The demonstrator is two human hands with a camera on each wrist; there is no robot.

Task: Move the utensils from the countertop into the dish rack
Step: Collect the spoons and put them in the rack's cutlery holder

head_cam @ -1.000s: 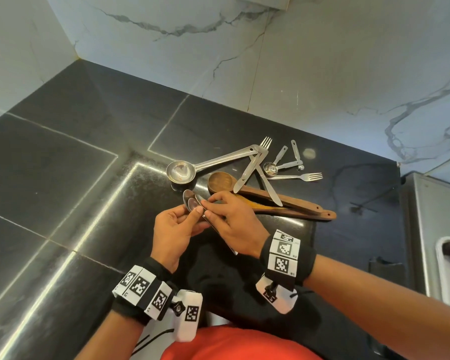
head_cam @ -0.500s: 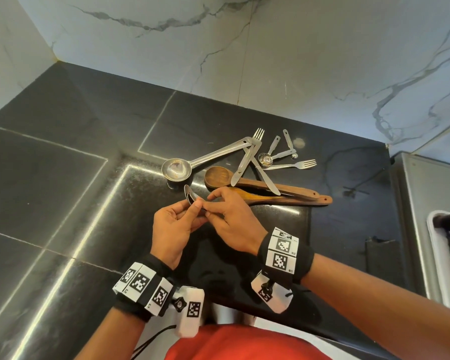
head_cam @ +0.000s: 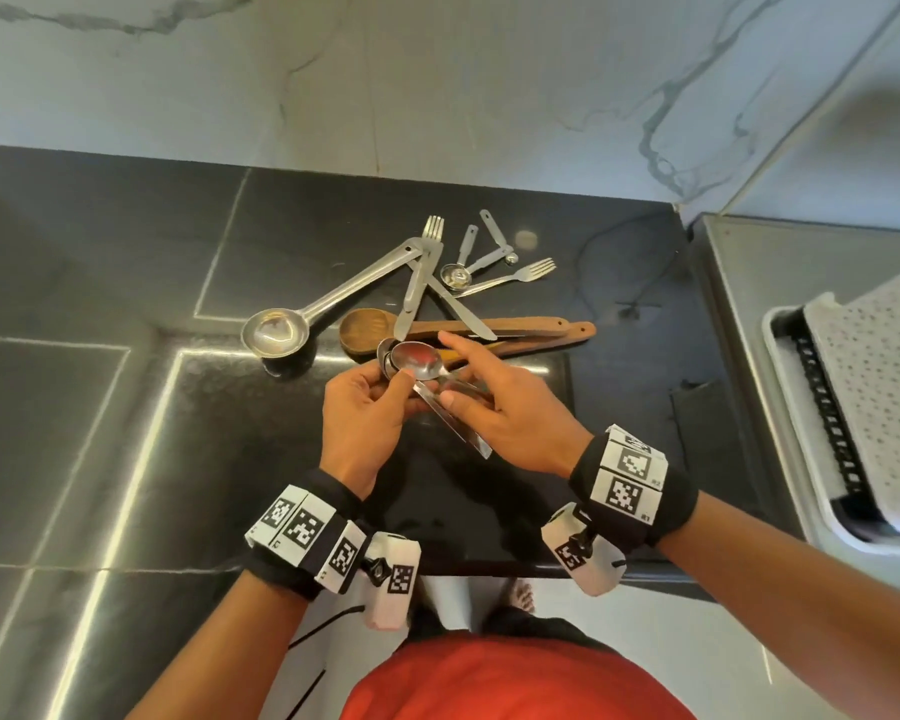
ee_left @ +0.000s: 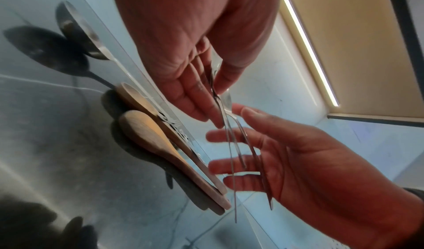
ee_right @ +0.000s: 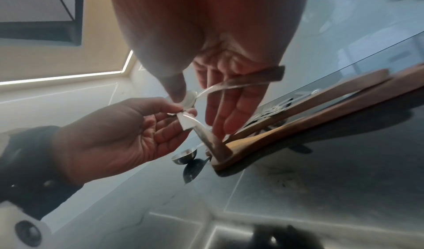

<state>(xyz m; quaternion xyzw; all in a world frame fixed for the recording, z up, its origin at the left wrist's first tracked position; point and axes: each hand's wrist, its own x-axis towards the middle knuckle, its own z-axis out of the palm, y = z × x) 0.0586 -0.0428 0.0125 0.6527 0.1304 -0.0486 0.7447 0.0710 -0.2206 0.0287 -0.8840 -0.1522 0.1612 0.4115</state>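
Several steel spoons point(head_cam: 417, 358) are stacked above the black countertop point(head_cam: 126, 283). My left hand point(head_cam: 404, 389) pinches them at the necks, bowls pointing away. My right hand point(head_cam: 453, 387) holds the handles, thumb on top, fingers straight beneath, index finger stretched out. In the left wrist view the thin handles point(ee_left: 231, 162) cross my right hand's spread fingers point(ee_left: 229, 166). In the right wrist view my right thumb sits on one spoon bowl point(ee_right: 190, 98). The dish rack point(head_cam: 827, 402) stands at the far right in a white tray point(head_cam: 780, 366).
Behind my hands lie a steel ladle point(head_cam: 276, 332), two wooden spoons point(head_cam: 365, 330), a knife crossed over a fork point(head_cam: 417, 283), small measuring spoons point(head_cam: 458, 275) and another fork point(head_cam: 510, 278). A marble wall backs the counter. A steel surface point(head_cam: 739, 304) borders the rack.
The spoons have lifted off the counter and their bowls now face up in a stack. My right index finger has stretched out. The view has swung right, showing more of the rack.
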